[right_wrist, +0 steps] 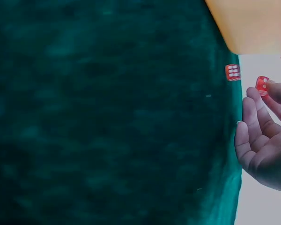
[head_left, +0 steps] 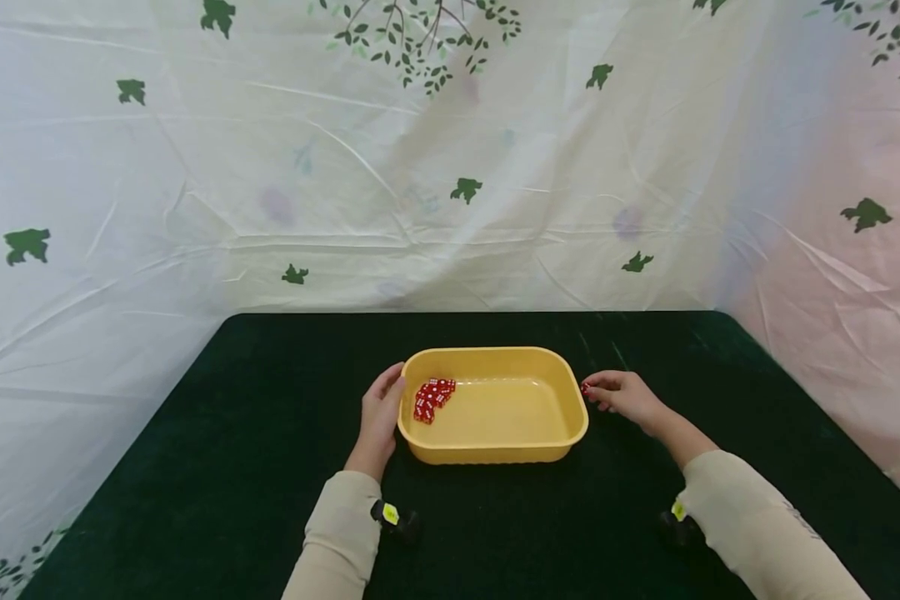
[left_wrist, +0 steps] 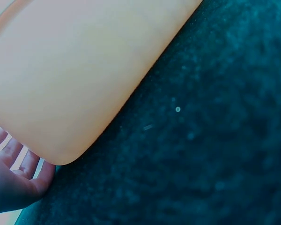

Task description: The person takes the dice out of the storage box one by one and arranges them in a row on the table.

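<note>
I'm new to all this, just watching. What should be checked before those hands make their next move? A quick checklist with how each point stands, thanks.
1. Red die pinched by the right hand: ok.
2. Left hand touching the left end of the yellow tub: ok.
3. Held die over the tub's floor: not ok; it is at the right end, by the rim.
4. Held die free of the rim: cannot tell; they overlap in the head view.
5. Pile of dice inside the tub: ok, grouped toward its left end.
6. Every die inside or in hand: not ok; the right wrist view shows a loose die outside the tub.
</note>
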A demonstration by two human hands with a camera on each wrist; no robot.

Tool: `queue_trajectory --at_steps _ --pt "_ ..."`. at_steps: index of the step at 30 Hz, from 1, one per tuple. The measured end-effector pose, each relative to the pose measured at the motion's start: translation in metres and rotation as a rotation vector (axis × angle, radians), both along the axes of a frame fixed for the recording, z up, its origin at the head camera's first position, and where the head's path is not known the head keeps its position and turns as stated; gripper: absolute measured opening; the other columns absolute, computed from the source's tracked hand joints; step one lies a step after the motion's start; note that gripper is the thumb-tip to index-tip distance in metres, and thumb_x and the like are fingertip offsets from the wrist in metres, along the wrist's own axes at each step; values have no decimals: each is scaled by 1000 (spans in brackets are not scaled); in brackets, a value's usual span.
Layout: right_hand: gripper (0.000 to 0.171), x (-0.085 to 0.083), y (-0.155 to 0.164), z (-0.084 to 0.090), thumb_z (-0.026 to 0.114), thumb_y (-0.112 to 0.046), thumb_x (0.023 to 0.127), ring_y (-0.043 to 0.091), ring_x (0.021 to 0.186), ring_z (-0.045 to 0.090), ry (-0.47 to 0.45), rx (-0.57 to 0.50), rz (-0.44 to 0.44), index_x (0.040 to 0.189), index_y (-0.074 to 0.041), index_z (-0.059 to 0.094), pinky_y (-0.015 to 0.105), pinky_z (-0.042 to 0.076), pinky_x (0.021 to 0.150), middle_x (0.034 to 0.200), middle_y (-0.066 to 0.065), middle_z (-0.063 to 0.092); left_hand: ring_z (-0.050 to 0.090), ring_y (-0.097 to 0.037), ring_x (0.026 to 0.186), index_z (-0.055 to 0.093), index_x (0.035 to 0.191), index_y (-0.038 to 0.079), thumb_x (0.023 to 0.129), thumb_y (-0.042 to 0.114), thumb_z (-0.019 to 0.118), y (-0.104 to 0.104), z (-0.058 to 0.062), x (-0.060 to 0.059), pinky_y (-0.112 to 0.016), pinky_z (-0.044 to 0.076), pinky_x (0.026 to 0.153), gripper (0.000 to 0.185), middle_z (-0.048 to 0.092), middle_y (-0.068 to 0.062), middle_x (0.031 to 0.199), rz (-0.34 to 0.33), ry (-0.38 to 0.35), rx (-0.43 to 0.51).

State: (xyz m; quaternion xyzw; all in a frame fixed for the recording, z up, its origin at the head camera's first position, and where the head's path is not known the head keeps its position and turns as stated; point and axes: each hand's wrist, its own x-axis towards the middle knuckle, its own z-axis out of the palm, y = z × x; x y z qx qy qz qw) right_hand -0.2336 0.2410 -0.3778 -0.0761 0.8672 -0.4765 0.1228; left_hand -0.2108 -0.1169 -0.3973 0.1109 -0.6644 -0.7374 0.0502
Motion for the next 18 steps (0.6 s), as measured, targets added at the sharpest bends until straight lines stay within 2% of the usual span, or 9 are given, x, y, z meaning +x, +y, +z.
queue_trajectory --at_steps 7,18 --pt "30 3 1 -9 49 -18 87 25 85 51 -9 -21 -14 108 3 53 33 45 70 99 14 54 42 -19 110 46 122 14 90 23 45 -1 0 -1 -34 34 91 33 42 -5 124 -6 6 10" --pt "32 5 6 -12 51 -19 87 25 91 49 -53 -14 -9 111 2 52 35 43 76 103 13 52 42 -19 109 46 122 14 90 24 47 -1 1 1 -33 36 90 34 42 -5 124 -12 28 8"
